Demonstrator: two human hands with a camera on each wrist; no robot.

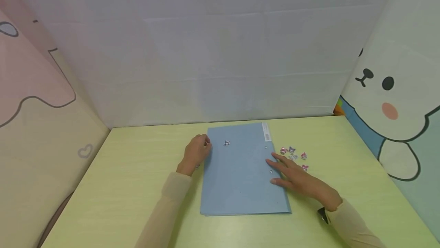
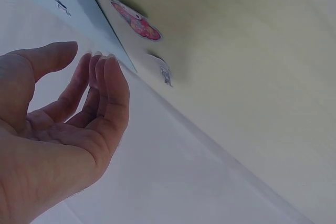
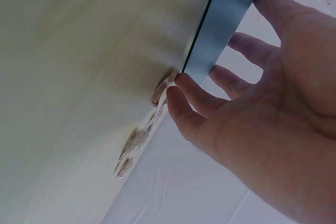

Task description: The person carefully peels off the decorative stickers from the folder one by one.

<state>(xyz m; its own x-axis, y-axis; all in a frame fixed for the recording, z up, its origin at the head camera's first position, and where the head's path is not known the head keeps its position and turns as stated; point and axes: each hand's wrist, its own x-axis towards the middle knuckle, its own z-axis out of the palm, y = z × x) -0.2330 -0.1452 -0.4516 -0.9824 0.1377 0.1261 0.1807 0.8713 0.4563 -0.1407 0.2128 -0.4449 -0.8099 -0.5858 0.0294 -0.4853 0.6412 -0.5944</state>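
A blue folder lies on the table, with a white barcode label at its top right and a small cartoon-character sticker on its upper left. At the folder's upper left edge is my left hand, fingers bent and thumb apart, with nothing between them in the left wrist view. My right hand rests its spread fingertips along the folder's right edge. Beside the folder, the left wrist view has a red patterned sticker and a paler one on the table.
Several cartoon stickers are scattered on the yellow-green table right of the folder, close to the right hand. A white sheet hangs behind the table, and printed cartoon curtains flank both sides.
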